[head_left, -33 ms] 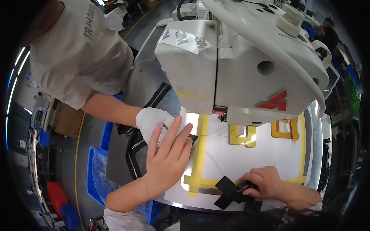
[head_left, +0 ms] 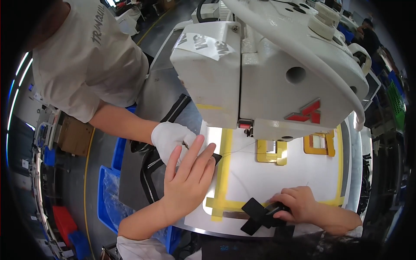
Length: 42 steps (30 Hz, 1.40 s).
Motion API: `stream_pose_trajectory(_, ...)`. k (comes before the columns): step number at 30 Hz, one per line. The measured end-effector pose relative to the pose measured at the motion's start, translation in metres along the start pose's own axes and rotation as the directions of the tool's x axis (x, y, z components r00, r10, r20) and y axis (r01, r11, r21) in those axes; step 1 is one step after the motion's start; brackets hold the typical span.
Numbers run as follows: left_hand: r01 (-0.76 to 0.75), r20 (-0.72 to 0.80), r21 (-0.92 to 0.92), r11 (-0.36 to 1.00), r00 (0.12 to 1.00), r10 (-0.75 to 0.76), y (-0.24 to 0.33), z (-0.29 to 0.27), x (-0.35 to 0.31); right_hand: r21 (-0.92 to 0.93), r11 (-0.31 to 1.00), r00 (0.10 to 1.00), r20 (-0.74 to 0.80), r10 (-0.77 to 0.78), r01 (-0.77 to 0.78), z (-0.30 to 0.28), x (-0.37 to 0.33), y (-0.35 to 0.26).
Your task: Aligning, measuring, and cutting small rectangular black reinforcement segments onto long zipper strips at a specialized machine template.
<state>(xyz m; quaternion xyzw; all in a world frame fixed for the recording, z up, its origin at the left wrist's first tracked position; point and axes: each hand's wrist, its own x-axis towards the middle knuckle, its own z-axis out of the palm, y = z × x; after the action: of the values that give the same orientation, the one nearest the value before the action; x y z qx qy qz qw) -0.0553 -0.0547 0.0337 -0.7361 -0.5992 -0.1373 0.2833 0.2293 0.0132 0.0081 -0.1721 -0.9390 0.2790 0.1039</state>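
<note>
The right hand (head_left: 299, 206) pinched flat black pieces (head_left: 254, 209) between curled fingers at the near edge of the counter (head_left: 133, 186). By the left strip of yellow tape (head_left: 223, 177), the left hand (head_left: 184, 184) had its fingers spread, overlapping a co-worker's gloved hand (head_left: 166, 138); touch couldn't be told. White sheet (head_left: 268, 184) lay open between the right hand and the left gold frame (head_left: 281, 158).
</note>
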Motion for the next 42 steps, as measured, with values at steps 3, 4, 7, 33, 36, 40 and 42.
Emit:
stream_pose_trajectory(3,-0.068,-0.056,-0.017,0.998,0.996,0.067,0.007,0.000,-0.015,-0.053,0.999,0.999,-0.045,0.004,-0.007,-0.007,0.006,-0.002)
stream_pose_trajectory(4,-0.088,-0.053,-0.041,0.995,0.995,0.086,0.008,-0.002,-0.021,-0.047,0.999,0.999,-0.042,0.011,-0.013,-0.012,0.012,-0.006)
stream_pose_trajectory(7,-0.169,0.002,-0.123,0.978,0.985,0.170,0.008,-0.011,-0.029,-0.115,0.993,0.997,-0.070,-0.029,0.020,-0.027,0.034,-0.025)
stream_pose_trajectory(33,-0.009,0.264,-0.814,0.581,0.885,0.384,0.057,0.001,-0.012,-0.306,0.557,0.620,-0.557,0.553,-0.772,-0.057,-0.042,0.045)
stream_pose_trajectory(36,-0.003,0.247,-0.836,0.548,0.891,0.382,0.064,0.007,-0.008,-0.323,0.489,0.572,-0.616,0.542,-0.811,-0.071,-0.068,0.068)
stream_pose_trajectory(40,0.043,0.244,-0.854,0.519,0.913,0.326,0.069,0.008,-0.008,-0.339,0.481,0.572,-0.644,0.508,-0.809,-0.076,-0.077,0.091)
stream_pose_trajectory(42,0.074,0.266,-0.852,0.518,0.914,0.307,0.069,0.007,-0.004,-0.325,0.496,0.574,-0.640,0.512,-0.805,-0.076,-0.069,0.092)
